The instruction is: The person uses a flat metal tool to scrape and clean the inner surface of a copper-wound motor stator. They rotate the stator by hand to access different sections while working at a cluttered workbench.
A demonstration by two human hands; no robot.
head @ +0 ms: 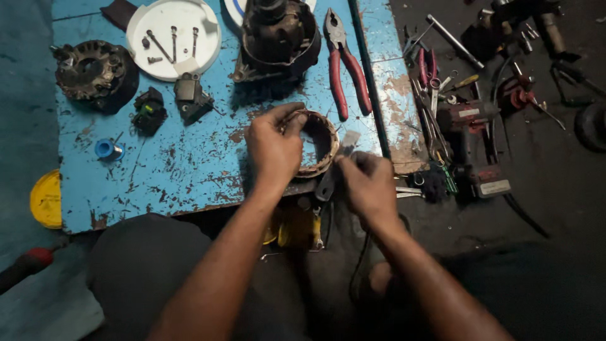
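My left hand [274, 148] grips a round metal stator ring with copper windings [320, 142], holding it tilted at the near edge of the worn blue board [183, 170]. My right hand [368, 183] is closed beside the ring's lower right rim, pinching a small thin part that I cannot make out. A dark flat tool [326, 184] lies just under the ring between both hands.
Red-handled pliers [344, 66] and a dark motor housing [278, 38] lie behind the ring. A white plate with screws [173, 38], another housing [95, 72], small black parts [189, 98] and a blue spool [107, 149] sit to the left. Loose tools and a drill [473, 145] crowd the floor on the right.
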